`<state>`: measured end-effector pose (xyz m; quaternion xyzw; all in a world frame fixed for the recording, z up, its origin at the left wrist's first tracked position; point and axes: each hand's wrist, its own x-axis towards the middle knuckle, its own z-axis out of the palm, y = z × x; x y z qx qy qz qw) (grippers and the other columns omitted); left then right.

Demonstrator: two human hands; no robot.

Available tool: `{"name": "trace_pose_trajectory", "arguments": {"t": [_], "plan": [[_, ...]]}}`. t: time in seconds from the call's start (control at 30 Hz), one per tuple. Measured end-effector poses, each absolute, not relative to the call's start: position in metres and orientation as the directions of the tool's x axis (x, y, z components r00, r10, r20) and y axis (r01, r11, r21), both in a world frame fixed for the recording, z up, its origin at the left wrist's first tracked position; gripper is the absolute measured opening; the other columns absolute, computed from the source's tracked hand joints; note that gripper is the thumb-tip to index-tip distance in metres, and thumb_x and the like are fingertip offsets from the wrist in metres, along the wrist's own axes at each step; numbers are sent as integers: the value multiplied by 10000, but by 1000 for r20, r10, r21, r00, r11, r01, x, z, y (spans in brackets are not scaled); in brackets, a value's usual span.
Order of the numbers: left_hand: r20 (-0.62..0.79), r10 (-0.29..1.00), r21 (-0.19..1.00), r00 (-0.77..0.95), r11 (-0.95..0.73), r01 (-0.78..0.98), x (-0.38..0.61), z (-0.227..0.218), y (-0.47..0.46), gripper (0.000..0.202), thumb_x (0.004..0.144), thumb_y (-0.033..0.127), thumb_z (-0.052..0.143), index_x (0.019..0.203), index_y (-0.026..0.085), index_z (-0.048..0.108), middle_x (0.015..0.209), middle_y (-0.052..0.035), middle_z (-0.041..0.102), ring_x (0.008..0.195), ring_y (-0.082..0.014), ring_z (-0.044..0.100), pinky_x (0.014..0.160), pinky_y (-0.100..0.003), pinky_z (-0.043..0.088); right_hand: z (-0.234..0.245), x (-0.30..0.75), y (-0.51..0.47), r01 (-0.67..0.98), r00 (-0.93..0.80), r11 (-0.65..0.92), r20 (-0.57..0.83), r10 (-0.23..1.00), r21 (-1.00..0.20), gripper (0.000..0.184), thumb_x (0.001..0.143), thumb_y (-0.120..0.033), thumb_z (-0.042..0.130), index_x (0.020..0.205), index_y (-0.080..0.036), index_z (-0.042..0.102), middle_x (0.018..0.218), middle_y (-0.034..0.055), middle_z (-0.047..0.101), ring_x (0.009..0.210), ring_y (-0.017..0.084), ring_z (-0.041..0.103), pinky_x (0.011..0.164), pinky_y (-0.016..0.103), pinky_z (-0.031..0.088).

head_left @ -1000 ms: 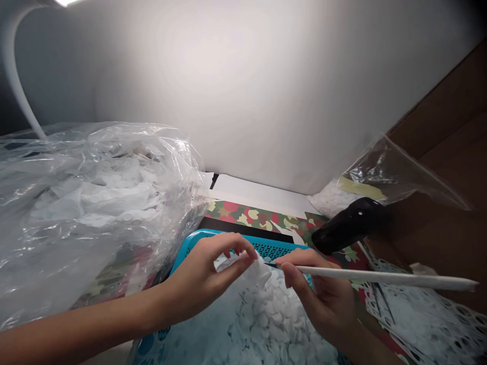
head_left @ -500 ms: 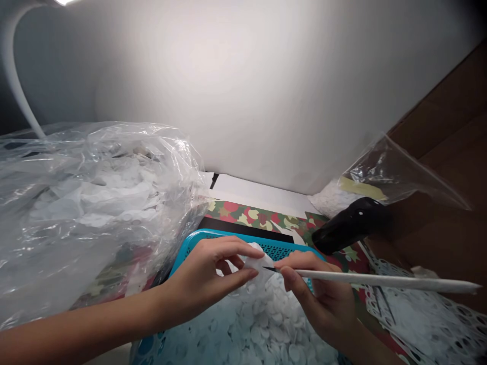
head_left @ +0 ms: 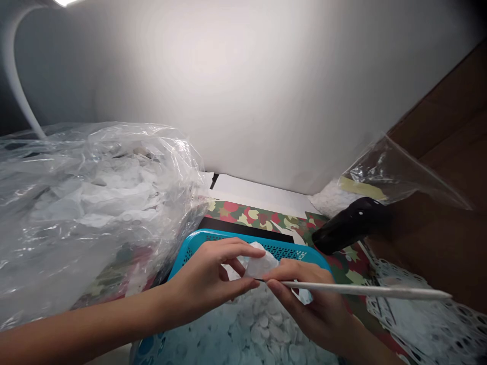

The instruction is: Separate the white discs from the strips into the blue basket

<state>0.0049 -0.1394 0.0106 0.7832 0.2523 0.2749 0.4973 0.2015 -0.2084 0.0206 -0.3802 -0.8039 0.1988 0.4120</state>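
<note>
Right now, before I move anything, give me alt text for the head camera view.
Two bare hands work over a turquoise plastic basket heaped with small white discs: the left hand pinches a crumpled white piece, and the right hand holds a long white dark-tipped stick at its edge. A clear plastic bag of white discs bulges to the left.

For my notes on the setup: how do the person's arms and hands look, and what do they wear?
The left hand and right hand are bare and slim, with no gloves, rings or watch visible. The forearms show no sleeve or cable.
</note>
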Motion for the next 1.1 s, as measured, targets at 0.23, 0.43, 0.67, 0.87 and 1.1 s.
{"name": "trace_pose_trajectory", "arguments": {"t": [0.23, 0.43, 0.67, 0.87, 1.1], "plan": [[154, 655, 917, 740, -374, 140, 4, 8, -139, 380, 825, 298, 643, 1196, 284, 562, 1093, -28, 616, 810, -114, 593, 478, -122, 471, 19, 203, -207, 440, -378, 605, 474, 795, -664, 181, 879, -58, 526, 975, -185, 614, 758, 6, 631, 694, 123, 599, 591, 236, 448], [152, 650, 914, 745, -379, 144, 4, 7, -139, 358, 834, 283, 629, 1187, 282, 568, 1073, -25, 621, 798, -112, 592, 471, -122, 460, 20, 203, -207, 442, -379, 602, 470, 797, -665, 176, 877, -54, 529, 961, -183, 615, 770, 6, 633, 697, 120, 596, 594, 236, 443], [134, 641, 913, 755, -377, 158, 5, 9, -139, 330, 847, 296, 607, 1174, 277, 570, 1087, -27, 622, 811, -118, 594, 474, -124, 460, 19, 203, -207, 438, -383, 611, 477, 791, -660, 172, 878, -53, 528, 962, -180, 607, 804, 18, 650, 679, 115, 577, 585, 234, 432], [116, 637, 911, 762, -374, 174, 5, 12, -139, 288, 851, 275, 593, 1139, 261, 585, 1065, -22, 633, 816, -118, 602, 490, -127, 466, 19, 203, -206, 425, -388, 616, 481, 786, -663, 194, 874, -46, 528, 980, -188, 609, 817, 21, 660, 690, 120, 587, 592, 229, 446], [107, 635, 911, 765, -370, 180, 4, 11, -141, 255, 868, 297, 567, 1121, 266, 582, 1084, -15, 629, 833, -116, 604, 497, -126, 468, 18, 203, -207, 419, -392, 607, 468, 792, -675, 216, 872, -44, 529, 1002, -196, 611, 836, 29, 663, 692, 127, 591, 599, 240, 455]]}}
